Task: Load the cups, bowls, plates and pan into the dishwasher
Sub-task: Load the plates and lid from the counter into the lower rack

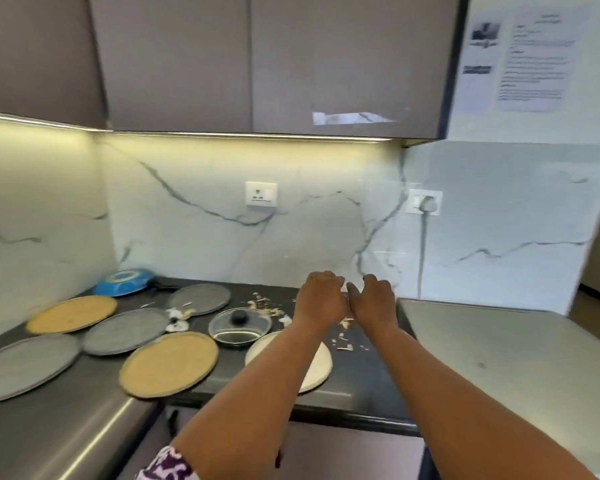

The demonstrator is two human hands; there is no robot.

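Observation:
Several plates lie flat on the dark counter [368, 386]: two tan plates [168, 363] [71, 313], three grey plates [125, 336] [200, 298] [25, 367], and a white plate [321, 370] half hidden under my left forearm. A blue pan [125, 281] rests upside down in the back left corner. A glass lid [240, 327] with a black knob sits between the plates. My left hand [321, 296] and my right hand [373, 299] are stretched out side by side above the counter's back, with fingers curled downward and fingertips hidden. No dishwasher, cup or bowl is in view.
Food scraps [267, 304] litter the counter near the lid and below my hands. A pale steel surface [499, 358] adjoins on the right. The marble wall has two sockets [261, 194], one with a cable [423, 237]. Grey cabinets [257, 64] hang overhead.

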